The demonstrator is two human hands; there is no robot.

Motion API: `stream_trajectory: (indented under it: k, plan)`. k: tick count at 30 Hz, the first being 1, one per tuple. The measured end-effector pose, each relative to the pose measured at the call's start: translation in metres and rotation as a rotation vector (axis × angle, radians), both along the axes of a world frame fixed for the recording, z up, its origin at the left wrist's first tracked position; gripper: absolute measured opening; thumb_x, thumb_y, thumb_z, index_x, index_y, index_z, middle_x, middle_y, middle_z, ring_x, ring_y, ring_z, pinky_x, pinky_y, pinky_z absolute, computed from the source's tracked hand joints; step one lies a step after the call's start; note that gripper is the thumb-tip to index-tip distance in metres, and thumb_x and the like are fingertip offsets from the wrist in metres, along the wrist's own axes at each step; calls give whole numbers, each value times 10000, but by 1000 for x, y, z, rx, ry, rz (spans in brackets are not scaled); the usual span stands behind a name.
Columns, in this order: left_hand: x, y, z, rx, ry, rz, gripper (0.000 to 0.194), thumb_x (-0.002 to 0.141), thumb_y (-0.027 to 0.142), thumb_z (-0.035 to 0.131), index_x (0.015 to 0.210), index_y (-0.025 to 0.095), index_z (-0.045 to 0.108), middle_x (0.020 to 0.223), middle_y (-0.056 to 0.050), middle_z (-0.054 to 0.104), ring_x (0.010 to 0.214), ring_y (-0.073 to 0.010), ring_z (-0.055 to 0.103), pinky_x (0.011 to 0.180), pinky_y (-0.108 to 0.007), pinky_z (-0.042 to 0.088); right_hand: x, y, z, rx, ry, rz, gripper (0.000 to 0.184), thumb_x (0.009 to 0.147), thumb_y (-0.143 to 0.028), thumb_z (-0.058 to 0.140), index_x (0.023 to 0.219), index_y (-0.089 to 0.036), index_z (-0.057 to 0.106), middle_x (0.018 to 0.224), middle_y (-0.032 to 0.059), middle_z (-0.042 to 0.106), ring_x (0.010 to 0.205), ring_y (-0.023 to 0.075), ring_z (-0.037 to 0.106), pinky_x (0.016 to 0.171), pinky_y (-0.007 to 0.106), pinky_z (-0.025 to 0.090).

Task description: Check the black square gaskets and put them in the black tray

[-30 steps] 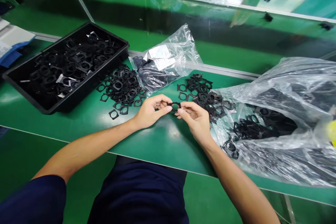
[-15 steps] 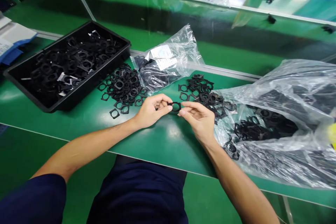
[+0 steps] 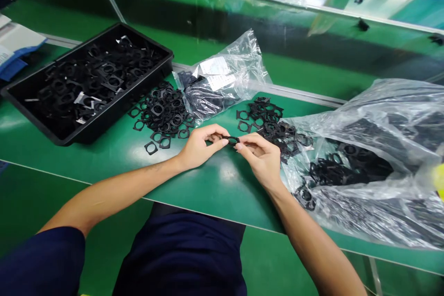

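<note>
A thin black square-framed gasket (image 3: 231,139) is nearly edge-on above the green bench, pinched between the fingertips of both hands. My left hand (image 3: 203,146) holds its left side, and my right hand (image 3: 260,159) holds its right side. Loose gaskets form a pile (image 3: 162,113) just beyond my left hand and another (image 3: 267,120) just beyond my right. A large clear plastic bag (image 3: 367,166) full of black gaskets lies open beside my right hand.
A black plastic tray (image 3: 114,115) of gaskets stands at the left. A smaller clear bag (image 3: 222,85) with white labels lies behind the piles. Blue-edged papers (image 3: 14,46) sit at the far left. A metal rail (image 3: 298,90) edges the bench.
The gasket has turned from facing me to nearly edge-on between my fingers. My right hand has closed in slightly, and the whole view has shifted a little.
</note>
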State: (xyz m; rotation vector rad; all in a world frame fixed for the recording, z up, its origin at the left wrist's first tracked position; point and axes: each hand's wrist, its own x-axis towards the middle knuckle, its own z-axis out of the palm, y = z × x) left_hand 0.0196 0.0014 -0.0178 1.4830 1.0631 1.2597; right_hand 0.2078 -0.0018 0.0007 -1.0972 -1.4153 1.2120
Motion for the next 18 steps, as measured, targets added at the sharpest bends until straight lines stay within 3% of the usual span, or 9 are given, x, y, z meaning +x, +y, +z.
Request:
stream_trajectory:
  k: [9,14,18]
  plan:
    - [1,-3,4,322,172,4,48,873,178,668,865,177,715,856,-41,718,798,-144,657,759,-276,543,2,-1,3,147,-47,12,108,836,-339,772,874,-240,754,977,55,679,910,176,667,740,292,601]
    - [-1,-3,4,330,196,24,52,887,201,670,874,175,713,861,-42,717,802,-145,657,766,-279,542,0,-4,5,177,-99,10,108,834,-330,773,879,-232,761,903,47,680,824,170,655,734,311,600]
    - [-1,-4,2,260,172,15,83,897,237,671,929,174,716,851,-33,709,750,-128,644,727,-254,540,0,-4,3,108,-84,8,141,819,-355,791,872,-228,761,825,20,660,721,144,643,718,303,603]
